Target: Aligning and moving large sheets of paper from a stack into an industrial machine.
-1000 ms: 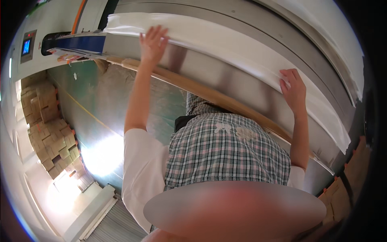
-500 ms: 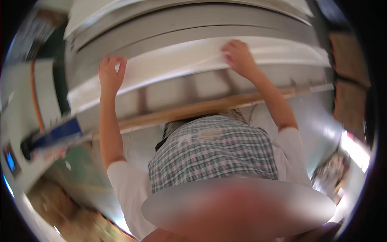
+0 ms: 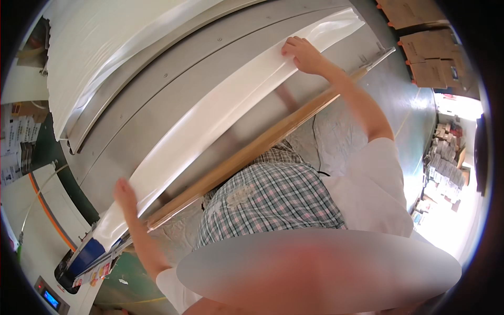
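Observation:
A long, glossy white strip of sheet material [image 3: 210,113], perhaps folded film, lies diagonally across the grey metal table [image 3: 173,105]. Toward its far right end, my right hand [image 3: 304,54] rests on it with fingers curled down against the material. My left hand [image 3: 126,196] is at the strip's near left part, blurred by motion, its fingers not clear. Below it, the strip's end reaches a blue piece [image 3: 88,256] at the table's left end.
A wooden rail [image 3: 236,163] runs along the table's near edge, against my checked apron [image 3: 273,197]. White sheeting [image 3: 115,42] is heaped beyond the table. Cardboard boxes [image 3: 428,47] stand at right. A small lit screen [image 3: 51,299] is at lower left.
My view has turned, so the table now slants up to the right. My left hand has moved nearer along the strip; my right hand stays on its far part.

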`<state>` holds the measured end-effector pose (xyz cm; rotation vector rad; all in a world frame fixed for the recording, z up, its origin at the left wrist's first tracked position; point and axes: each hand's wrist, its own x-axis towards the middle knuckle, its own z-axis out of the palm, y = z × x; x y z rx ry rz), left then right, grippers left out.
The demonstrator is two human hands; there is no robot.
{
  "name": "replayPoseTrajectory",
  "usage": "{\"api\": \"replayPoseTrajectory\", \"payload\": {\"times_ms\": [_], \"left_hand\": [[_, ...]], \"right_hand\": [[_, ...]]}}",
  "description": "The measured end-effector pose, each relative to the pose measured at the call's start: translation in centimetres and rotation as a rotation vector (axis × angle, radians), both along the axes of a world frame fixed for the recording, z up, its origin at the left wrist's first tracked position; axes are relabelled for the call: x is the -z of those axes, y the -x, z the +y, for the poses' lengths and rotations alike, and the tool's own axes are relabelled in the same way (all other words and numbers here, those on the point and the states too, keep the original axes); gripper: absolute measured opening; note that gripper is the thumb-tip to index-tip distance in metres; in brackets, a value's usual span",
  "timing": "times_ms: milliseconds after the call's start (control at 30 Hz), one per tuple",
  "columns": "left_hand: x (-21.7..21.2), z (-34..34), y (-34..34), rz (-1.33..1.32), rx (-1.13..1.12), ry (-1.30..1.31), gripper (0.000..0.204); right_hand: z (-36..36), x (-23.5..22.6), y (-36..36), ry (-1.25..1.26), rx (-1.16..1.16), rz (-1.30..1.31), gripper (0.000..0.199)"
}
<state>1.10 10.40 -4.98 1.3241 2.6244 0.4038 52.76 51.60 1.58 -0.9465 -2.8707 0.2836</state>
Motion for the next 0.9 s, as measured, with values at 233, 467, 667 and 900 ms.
{"api": "replayPoseTrajectory", "payload": {"times_ms": [233,467,667,900], "left_hand": [[-1.8,-1.5,0.5,0.241,-0.363,0.234,0.036],[-1.5,3.7,-7.4,0.268,-0.426,0.296,0.048],[-1.1,5.6,-10.1,0.211,-0.444,0.302,0.052],[-1.9,9.7,-14.4,0.219,-0.349,0.338,0.052]], "right_hand": [[3.6,-1.0,-0.9,0.089,-0.097,-0.08,0.036],[10.2,2.4,-7.9,-0.259,0.171,-0.065,0.027],[18.2,3.0,-17.6,-0.411,0.679,0.001,0.019],[27.0,5.0,-24.6,-0.15,0.794,-0.061,0.025]]}}
